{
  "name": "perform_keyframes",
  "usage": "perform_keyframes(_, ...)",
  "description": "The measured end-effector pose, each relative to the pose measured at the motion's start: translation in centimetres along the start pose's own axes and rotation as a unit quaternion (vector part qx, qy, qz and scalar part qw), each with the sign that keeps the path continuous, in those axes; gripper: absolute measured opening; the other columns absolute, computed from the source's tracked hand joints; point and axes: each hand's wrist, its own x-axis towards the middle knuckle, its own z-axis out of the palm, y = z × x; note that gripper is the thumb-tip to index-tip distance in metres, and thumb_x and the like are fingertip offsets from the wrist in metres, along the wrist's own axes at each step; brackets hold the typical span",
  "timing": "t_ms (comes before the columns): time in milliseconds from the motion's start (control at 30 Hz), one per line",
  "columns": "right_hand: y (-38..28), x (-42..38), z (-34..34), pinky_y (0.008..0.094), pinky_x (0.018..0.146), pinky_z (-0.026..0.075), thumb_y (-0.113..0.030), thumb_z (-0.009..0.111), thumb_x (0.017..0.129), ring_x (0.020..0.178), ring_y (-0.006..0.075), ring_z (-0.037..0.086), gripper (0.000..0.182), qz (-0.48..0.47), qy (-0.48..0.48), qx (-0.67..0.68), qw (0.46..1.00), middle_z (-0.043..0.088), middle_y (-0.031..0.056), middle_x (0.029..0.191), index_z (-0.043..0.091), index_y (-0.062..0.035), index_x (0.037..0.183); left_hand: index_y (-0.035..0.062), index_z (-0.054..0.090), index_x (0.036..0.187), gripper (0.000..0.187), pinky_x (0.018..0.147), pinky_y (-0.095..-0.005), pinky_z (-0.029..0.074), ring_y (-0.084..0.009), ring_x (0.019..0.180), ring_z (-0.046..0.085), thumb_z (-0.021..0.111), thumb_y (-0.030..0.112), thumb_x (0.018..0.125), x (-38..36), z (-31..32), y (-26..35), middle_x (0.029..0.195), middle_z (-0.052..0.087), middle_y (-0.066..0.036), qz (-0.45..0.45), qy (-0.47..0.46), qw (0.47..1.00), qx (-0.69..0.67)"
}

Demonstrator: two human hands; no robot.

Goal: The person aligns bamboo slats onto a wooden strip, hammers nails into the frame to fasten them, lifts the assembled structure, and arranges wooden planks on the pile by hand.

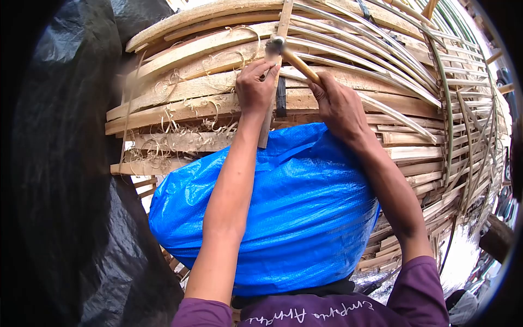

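My right hand (340, 109) is closed round the wooden handle of a hammer (300, 66). Its dark head, slightly blurred, is over a narrow wooden strip (284, 22) that runs across the planks. Just below the head, my left hand (256, 90) pinches its fingertips together against the strip; whatever is between them is too small or hidden to make out. Under both hands lie several rough, pale wooden planks (218, 86) with curled shavings on them. A black band (281, 97) wraps a plank between my hands.
A blue plastic sheet (294, 218) covers my lap. Black sheeting (60, 163) hangs along the left side. Thin split strips (376, 60) lie across the planks at upper right, near a lattice of slats (468, 131). Loose shavings (185, 122) litter the left planks.
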Motion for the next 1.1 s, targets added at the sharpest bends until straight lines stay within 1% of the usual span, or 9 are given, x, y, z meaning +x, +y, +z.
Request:
perform_keyframes(33,-0.2,-0.2,0.0,0.0514,0.056,0.042,-0.031,0.050,0.098,0.061,0.0420,0.059,0.027,-0.015,0.027,0.024,0.999,0.060,0.0214,0.066,0.050,-0.0047,0.092,0.0025,0.074,0.086,0.017,0.069,-0.0308,0.052,-0.0210,0.079,0.068,0.078,0.017,0.078,-0.2,0.0,0.0,0.089,0.072,-0.008,-0.002,-0.003,1.000,0.000)
perform_keyframes(133,0.5,0.0,0.1,0.0517,0.056,0.042,-0.031,0.049,0.098,0.061,0.0421,0.058,0.027,0.024,-0.019,-0.005,1.000,0.060,0.0215,0.067,0.050,-0.0049,0.094,0.0053,0.073,0.081,0.015,0.077,-0.0355,0.052,-0.0252,0.083,0.068,0.078,0.018,0.076,-0.1,0.1,0.3,0.090,0.072,-0.007,-0.085,-0.017,0.996,-0.015)
perform_keyframes(233,0.9,0.0,0.1,0.0516,0.056,0.041,-0.032,0.050,0.098,0.063,0.0428,0.059,0.026,0.041,-0.028,-0.020,0.999,0.060,0.0209,0.067,0.050,-0.0058,0.096,0.0051,0.073,0.081,0.015,0.077,-0.0355,0.052,-0.0252,0.084,0.068,0.077,0.018,0.077,0.0,0.1,0.2,0.090,0.072,-0.007,-0.070,-0.019,0.997,-0.017)
perform_keyframes(267,0.9,-0.1,-0.1,0.0520,0.056,0.041,-0.034,0.050,0.098,0.063,0.0432,0.059,0.027,0.060,-0.014,0.015,0.998,0.060,0.0209,0.067,0.051,-0.0063,0.097,0.0022,0.073,0.085,0.017,0.064,-0.0284,0.051,-0.0167,0.071,0.065,0.078,0.017,0.079,0.1,0.0,-0.1,0.089,0.071,-0.008,0.008,0.004,1.000,0.000)
perform_keyframes(333,1.1,-0.4,-0.6,0.0529,0.058,0.041,-0.037,0.050,0.098,0.064,0.0438,0.059,0.030,0.114,-0.014,0.028,0.993,0.062,0.0207,0.069,0.052,-0.0077,0.100,0.0021,0.073,0.085,0.017,0.063,-0.0284,0.051,-0.0167,0.070,0.064,0.078,0.018,0.079,-0.1,0.0,-0.1,0.089,0.071,-0.008,-0.010,-0.005,1.000,-0.001)
perform_keyframes(567,3.4,-0.3,0.3,0.0533,0.057,0.043,-0.036,0.049,0.098,0.063,0.0428,0.060,0.028,0.137,-0.002,0.009,0.991,0.062,0.0218,0.069,0.053,-0.0080,0.100,0.0026,0.072,0.087,0.019,0.061,-0.0289,0.050,-0.0165,0.068,0.063,0.077,0.020,0.080,0.0,0.0,-0.2,0.090,0.071,-0.008,-0.004,-0.014,1.000,0.003)
perform_keyframes(733,4.4,-0.3,0.9,0.0525,0.055,0.042,-0.033,0.051,0.097,0.058,0.0410,0.059,0.027,0.103,0.024,-0.004,0.994,0.059,0.0212,0.063,0.052,-0.0058,0.097,0.0038,0.072,0.088,0.019,0.064,-0.0291,0.050,-0.0190,0.078,0.066,0.076,0.021,0.082,0.0,-0.2,0.1,0.092,0.071,-0.009,-0.015,-0.029,0.999,0.000)
perform_keyframes(1067,4.3,-0.4,0.9,0.0522,0.057,0.042,-0.034,0.051,0.097,0.060,0.0412,0.058,0.030,0.086,0.010,-0.012,0.996,0.059,0.0203,0.063,0.051,-0.0039,0.092,0.0101,0.069,0.091,0.022,0.048,-0.0273,0.040,-0.0094,0.053,0.051,0.079,0.025,0.078,-0.2,-0.6,0.6,0.080,0.067,-0.001,-0.049,-0.041,0.997,0.037)
perform_keyframes(1100,4.2,-0.5,0.9,0.0517,0.057,0.042,-0.034,0.051,0.097,0.060,0.0406,0.058,0.030,0.081,0.008,-0.014,0.997,0.059,0.0198,0.063,0.051,-0.0042,0.092,0.0096,0.068,0.091,0.025,0.053,-0.0317,0.044,-0.0147,0.055,0.054,0.079,0.027,0.077,-0.2,-0.6,0.8,0.076,0.067,-0.003,-0.059,-0.047,0.997,0.027)
